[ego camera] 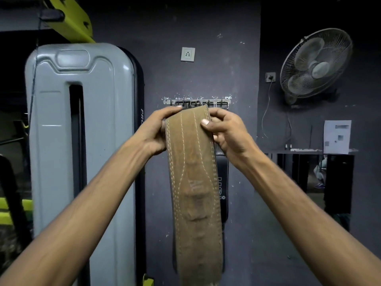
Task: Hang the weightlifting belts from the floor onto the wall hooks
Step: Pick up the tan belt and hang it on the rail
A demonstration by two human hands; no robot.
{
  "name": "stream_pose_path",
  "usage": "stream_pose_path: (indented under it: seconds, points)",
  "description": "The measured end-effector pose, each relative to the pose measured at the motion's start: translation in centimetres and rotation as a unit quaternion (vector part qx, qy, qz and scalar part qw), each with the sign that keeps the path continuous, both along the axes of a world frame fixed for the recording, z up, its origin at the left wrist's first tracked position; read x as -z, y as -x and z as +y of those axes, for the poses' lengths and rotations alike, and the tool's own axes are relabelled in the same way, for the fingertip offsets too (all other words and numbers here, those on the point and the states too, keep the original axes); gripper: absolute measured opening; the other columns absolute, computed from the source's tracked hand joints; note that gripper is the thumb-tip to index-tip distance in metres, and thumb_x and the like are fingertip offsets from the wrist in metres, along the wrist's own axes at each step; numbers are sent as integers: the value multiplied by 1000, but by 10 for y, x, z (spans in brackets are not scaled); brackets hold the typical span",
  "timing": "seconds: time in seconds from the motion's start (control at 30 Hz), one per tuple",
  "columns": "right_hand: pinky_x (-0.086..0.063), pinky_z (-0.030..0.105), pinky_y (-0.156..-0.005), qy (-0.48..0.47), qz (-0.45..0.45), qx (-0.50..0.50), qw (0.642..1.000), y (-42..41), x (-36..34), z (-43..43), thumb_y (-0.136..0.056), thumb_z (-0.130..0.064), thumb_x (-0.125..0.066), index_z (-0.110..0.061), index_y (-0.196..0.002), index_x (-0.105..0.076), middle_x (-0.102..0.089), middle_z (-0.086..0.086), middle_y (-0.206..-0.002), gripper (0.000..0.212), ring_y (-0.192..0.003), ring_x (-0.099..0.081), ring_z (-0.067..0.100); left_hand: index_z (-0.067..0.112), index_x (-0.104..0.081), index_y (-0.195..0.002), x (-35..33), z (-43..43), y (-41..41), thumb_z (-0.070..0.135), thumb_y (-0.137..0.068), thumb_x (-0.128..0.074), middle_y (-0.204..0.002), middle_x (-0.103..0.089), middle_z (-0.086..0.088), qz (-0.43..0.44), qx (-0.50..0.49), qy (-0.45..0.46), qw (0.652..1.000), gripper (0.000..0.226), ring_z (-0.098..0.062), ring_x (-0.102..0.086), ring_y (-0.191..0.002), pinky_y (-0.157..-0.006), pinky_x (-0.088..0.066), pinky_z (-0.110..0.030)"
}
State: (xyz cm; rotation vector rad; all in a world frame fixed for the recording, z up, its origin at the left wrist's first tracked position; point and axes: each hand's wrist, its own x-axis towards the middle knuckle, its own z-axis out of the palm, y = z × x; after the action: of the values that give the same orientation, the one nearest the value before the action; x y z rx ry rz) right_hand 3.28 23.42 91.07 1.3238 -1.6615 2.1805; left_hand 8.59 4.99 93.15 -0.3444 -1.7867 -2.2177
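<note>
**A:** So what was he holding up there?

**B:** One brown belt (193, 182), suede-looking leather, wide and flat, with pale dashed stitching in long curved lines and creases across the lower half. It hung straight down from both hands, its top edge just below the hook rack (196, 103) on the wall.

**A:** Both hands gripping it?

**B:** Yep. Left hand (153, 131) wrapped around the top left edge, right hand (226, 133) pinching the right edge, thumb on the front face.

**A:** And the rack?

**B:** Thin metal strip with wire hooks, maybe five, hard to count. A second belt (223, 182), black, hung behind the brown one, mostly hidden.

**A:** Anything else?

**B:** One round wire-caged fan (315, 65), one square white socket (187, 54), and a glossy grey plastic machine cover (82, 131) with rounded corners.
</note>
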Motion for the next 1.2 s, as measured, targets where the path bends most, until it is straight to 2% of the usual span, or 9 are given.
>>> stream_pose_path:
  seconds: [0.1, 0.23, 0.47, 0.6, 0.73, 0.87, 0.97, 1.1, 1.2]
  points:
    - [-45, 23, -56, -58, -81, -26, 995, 3, -3, 14, -80, -27, -68, -13, -91, -65, -61, 7, -80, 18, -60, -53, 15, 8, -67, -91, -6, 11, 0, 7, -87, -63, -78, -67, -3, 26, -8, 4, 1000, 6, -16, -62, -70, -69, -53, -26]
    - [-52, 24, -51, -127, -206, -14, 970, 12, -4, 23, -90, -59, -57, -3, -100, -62, -67, 8, -73, 58, -53, -61, 17, 12, -64, -94, 9, 21, -1, 6, -74, -69, -78, -67, 1, 69, -16, 78, 994, 22, -12, -63, -73, -70, -52, -28]
    - [-34, 13, -31, 46, -222, -24, 974, 12, -9, 0, -96, -6, -58, -5, -88, -60, -57, -5, -45, 8, -30, -47, 3, 12, -70, -121, 40, 6, 8, 31, -80, -74, -113, -58, -12, 79, -19, 104, 991, 45, -29, -47, -99, -81, -40, -37]
    - [-50, 15, -52, 8, -95, 32, 995, 18, 10, -5, -94, 0, -58, -1, -108, -70, -72, 2, -78, 18, -58, -66, 5, 14, -77, -101, 44, 5, 12, 57, -83, -68, -83, -63, -8, -1, -28, 26, 999, 47, -22, -58, -73, -73, -51, -34]
    - [-55, 17, -67, 9, 3, 40, 999, 27, 25, 5, -95, 4, -56, -1, -118, -68, -76, 2, -94, 27, -80, -70, 8, 15, -76, -93, 36, 13, 21, 53, -85, -67, -78, -68, -6, 3, -21, -18, 1000, 40, -21, -64, -70, -77, -54, -35]
    - [-45, 18, -54, -29, -13, 16, 999, 40, 29, 12, -84, -4, -64, -1, -102, -70, -67, 6, -80, 20, -63, -55, 12, 15, -72, -86, 26, 19, 36, 34, -92, -64, -70, -67, -5, 4, -82, -19, 996, 22, -18, -65, -58, -61, -55, -29]
    - [-41, 23, -49, -96, -66, 10, 993, 52, 31, 15, -81, -32, -71, -12, -90, -65, -49, 5, -72, 22, -57, -44, 15, 10, -74, -99, 30, 15, 50, 33, -93, -65, -82, -76, -11, 10, -150, 12, 989, 25, -23, -70, -70, -72, -59, -36]
    - [-46, 25, -52, -167, -76, 53, 982, 75, 31, 14, -94, -58, -58, -16, -80, -63, -69, 2, -67, 45, -51, -65, 16, 8, -74, -93, 47, 15, 63, 25, -96, -61, -83, -79, -9, 37, -207, 64, 976, 22, -19, -73, -73, -81, -56, -38]
    - [-48, 23, -51, -129, -99, 27, 986, 96, 29, 3, -95, -61, -54, -14, -90, -65, -63, -5, -59, 49, -47, -56, 10, 13, -73, -94, 66, 13, 74, 19, -97, -59, -82, -79, -1, 50, -232, 108, 965, 16, -17, -73, -81, -83, -54, -36]
